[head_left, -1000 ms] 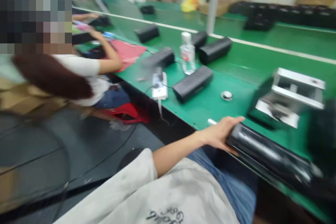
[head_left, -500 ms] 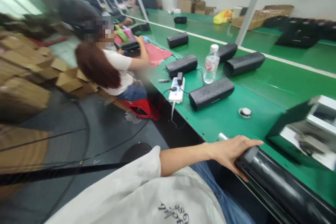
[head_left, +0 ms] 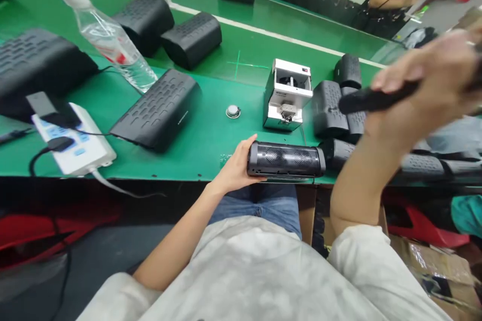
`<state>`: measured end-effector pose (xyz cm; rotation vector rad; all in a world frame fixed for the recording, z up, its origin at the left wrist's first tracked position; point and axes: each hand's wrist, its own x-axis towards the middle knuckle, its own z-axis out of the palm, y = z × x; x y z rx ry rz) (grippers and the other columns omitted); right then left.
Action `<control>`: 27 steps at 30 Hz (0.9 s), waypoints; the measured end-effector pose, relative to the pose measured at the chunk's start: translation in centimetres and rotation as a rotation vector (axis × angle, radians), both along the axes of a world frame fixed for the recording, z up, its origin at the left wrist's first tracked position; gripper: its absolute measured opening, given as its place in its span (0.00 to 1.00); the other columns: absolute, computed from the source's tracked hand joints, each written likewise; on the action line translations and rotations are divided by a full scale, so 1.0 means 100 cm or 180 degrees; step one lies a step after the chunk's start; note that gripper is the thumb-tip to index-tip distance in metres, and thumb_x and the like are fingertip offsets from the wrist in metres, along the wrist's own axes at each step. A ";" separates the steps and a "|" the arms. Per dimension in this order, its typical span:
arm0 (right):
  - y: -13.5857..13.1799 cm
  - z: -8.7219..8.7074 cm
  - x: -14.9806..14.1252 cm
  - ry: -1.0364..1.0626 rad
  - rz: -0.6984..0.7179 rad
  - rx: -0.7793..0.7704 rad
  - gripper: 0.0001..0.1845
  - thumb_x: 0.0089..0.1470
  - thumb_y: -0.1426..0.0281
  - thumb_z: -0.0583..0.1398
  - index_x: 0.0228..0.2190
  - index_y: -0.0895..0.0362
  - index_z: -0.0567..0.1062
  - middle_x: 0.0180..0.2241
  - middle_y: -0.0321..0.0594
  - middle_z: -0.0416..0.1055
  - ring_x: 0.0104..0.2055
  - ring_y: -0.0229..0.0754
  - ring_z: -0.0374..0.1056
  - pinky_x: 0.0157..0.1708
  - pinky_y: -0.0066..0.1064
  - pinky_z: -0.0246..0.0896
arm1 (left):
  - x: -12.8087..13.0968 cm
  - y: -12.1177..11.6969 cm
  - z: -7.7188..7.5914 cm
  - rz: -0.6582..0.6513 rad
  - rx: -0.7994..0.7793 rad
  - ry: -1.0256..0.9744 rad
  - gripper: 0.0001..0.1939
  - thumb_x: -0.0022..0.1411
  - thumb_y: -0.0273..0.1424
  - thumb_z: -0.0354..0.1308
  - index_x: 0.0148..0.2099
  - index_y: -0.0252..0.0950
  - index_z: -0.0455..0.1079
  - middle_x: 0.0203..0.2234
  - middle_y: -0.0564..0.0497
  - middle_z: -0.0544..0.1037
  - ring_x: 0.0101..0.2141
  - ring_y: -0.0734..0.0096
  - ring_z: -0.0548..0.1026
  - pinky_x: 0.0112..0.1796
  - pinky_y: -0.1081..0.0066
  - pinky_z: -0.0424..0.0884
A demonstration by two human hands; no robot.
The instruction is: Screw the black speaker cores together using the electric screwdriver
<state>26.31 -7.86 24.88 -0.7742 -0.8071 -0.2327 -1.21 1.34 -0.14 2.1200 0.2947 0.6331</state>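
My left hand (head_left: pixel 238 165) is closed round the left end of a black speaker (head_left: pixel 286 158). The speaker lies lengthwise at the table's front edge, with its glossy face and two perforated round areas towards me. Raised at the right, my right hand (head_left: pixel 425 77) is wrapped round a long black screwdriver-like tool (head_left: pixel 371 100), blurred by motion. The tool's narrower end points left, over some dark speaker housings (head_left: pixel 329 110). Behind the held speaker stands a white-and-black machine (head_left: pixel 288 93) with an open front. A small round silver part (head_left: pixel 233 111) lies left of the machine.
On the left are a white power strip (head_left: pixel 75 138) with plugs and cords, a water bottle (head_left: pixel 109 37) and several speaker housings (head_left: pixel 160 110). More housings (head_left: pixel 422 164) line the right front edge. Another person's arm (head_left: pixel 395 0) shows across the table, at the far right.
My view has swung right, away from the seated co-worker. My left hand still grips the speaker's end. My right hand and its black tool have come into view.
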 end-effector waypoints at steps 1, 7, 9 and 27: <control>0.024 -0.005 0.003 -0.0166 -0.0167 0.0188 0.12 0.57 0.65 0.70 0.42 0.45 0.75 0.25 0.25 0.60 0.21 0.33 0.62 0.18 0.28 0.60 | 0.000 0.000 0.000 0.0025 -0.0007 0.0027 0.74 0.59 0.38 0.87 0.90 0.48 0.40 0.79 0.31 0.65 0.78 0.33 0.69 0.76 0.36 0.71; 0.095 -0.040 0.016 -0.0496 -0.0226 -0.0223 0.20 0.63 0.53 0.76 0.43 0.45 0.74 0.25 0.24 0.62 0.16 0.35 0.54 0.15 0.37 0.47 | 0.001 0.001 0.000 0.0055 -0.0030 0.0090 0.73 0.60 0.39 0.87 0.90 0.49 0.40 0.78 0.32 0.65 0.78 0.34 0.70 0.77 0.38 0.71; 0.096 -0.046 0.021 -0.0462 -0.0275 -0.0567 0.29 0.61 0.39 0.76 0.44 0.43 0.72 0.27 0.24 0.65 0.17 0.36 0.54 0.16 0.40 0.49 | 0.001 0.001 0.001 0.0043 -0.0023 0.0073 0.73 0.60 0.39 0.87 0.90 0.49 0.40 0.78 0.32 0.66 0.77 0.35 0.71 0.76 0.38 0.71; -0.053 0.008 -0.012 -0.0202 -0.0023 -0.0431 0.12 0.47 0.64 0.78 0.35 0.37 0.87 0.20 0.24 0.52 0.15 0.26 0.47 0.14 0.23 0.43 | 0.002 0.007 -0.011 0.0110 -0.0031 0.0225 0.72 0.61 0.54 0.83 0.89 0.44 0.41 0.80 0.30 0.62 0.79 0.31 0.67 0.78 0.37 0.68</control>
